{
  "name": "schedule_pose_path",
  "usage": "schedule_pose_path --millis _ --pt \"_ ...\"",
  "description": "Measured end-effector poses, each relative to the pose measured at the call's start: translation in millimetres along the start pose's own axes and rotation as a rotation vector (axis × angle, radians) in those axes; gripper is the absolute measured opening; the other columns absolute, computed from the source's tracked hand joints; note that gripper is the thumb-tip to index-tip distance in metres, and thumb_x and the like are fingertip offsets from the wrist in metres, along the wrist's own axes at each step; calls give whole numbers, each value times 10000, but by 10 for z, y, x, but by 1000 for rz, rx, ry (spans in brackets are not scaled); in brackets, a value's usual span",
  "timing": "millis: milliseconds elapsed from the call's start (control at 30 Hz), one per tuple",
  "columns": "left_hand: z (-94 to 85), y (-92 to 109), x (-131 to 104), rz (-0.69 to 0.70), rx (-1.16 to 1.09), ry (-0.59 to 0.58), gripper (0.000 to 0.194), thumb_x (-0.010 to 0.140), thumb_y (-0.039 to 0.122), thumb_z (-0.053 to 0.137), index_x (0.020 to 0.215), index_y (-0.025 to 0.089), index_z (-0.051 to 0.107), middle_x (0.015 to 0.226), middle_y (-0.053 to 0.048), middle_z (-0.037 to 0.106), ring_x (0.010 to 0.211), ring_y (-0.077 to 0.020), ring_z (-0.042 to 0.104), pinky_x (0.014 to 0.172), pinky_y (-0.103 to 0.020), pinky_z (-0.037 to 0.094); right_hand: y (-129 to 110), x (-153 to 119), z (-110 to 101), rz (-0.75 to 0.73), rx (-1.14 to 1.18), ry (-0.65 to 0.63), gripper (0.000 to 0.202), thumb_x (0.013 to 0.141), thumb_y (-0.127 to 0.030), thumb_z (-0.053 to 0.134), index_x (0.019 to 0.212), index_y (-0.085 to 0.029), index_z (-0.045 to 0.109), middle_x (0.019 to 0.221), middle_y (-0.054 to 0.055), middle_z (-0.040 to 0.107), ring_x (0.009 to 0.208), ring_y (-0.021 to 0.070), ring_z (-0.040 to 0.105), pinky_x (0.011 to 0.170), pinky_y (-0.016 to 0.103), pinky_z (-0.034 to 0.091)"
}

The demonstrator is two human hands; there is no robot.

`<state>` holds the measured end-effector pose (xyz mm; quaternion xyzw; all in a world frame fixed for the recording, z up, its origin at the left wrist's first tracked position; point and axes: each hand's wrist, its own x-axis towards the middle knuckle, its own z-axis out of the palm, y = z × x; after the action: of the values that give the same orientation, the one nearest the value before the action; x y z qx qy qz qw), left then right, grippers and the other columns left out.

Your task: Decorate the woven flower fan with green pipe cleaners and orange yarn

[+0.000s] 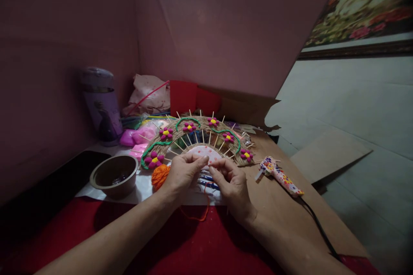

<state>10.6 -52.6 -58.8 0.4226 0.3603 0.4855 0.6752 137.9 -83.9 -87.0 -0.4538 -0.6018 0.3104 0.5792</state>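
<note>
Both my hands meet in front of a half-round fan of twine and sticks (pixel 201 122), decorated with magenta flowers and green curls. My left hand (pixel 185 174) is closed, thumb against the fingers, at the fan's spotted centre (pixel 204 151). Close beside it, my right hand (pixel 232 185) is closed in a pinch. What the fingertips hold is too small to make out. A ball of orange yarn (pixel 159 176) sits left of my left hand, and a loose orange strand (pixel 198 219) hangs below the hands. Blue pens (pixel 208 184) lie behind and between them.
A brown bowl (pixel 115 176) stands at the left, before a purple tumbler (pixel 102 109). Pink packets (pixel 140 134) lie behind the fan. On the right, a flower-patterned glue gun (pixel 282 176) with a black cord rests on brown board (pixel 274 210). Red cloth (pixel 180 249) covers the front.
</note>
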Motion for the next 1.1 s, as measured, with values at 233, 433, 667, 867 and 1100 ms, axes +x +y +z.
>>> schedule_pose_path --millis 233,433,667,867,1100 --pt "-15 -42 28 26 40 37 404 571 452 758 532 167 473 317 87 345 266 -20 235 319 -185 104 16 1 -13 31 66 16 161 822 -322 523 799 -182 598 561 -47 465 487 97 401 474 214 330" --pt "-10 -44 33 38 20 53 418 586 456 749 528 176 445 319 88 353 264 -18 229 309 -179 102 13 -1 -16 44 97 -18 174 852 -322 505 825 -178 599 538 -64 408 453 76 339 450 202 298" --pt "5 -11 -7 6 -1 48 417 601 439 748 527 169 439 320 89 350 273 -9 224 311 -166 108 1 0 22 46 70 -63 177 795 -342 610 780 -168 587 649 -16 561 568 108 487 552 231 403" --pt "-23 -26 18 -6 -32 44 405 592 459 748 579 162 474 325 104 318 282 -6 193 313 -161 96 39 14 19 3 17 -5 178 801 -323 607 734 -160 585 648 -12 548 588 107 481 560 230 395" --pt "-102 21 42 7 -127 -12 414 646 525 691 786 162 549 378 138 223 321 -13 125 323 -158 74 12 21 14 -12 28 82 189 777 -313 618 691 -165 541 556 -50 448 500 81 377 473 209 306"
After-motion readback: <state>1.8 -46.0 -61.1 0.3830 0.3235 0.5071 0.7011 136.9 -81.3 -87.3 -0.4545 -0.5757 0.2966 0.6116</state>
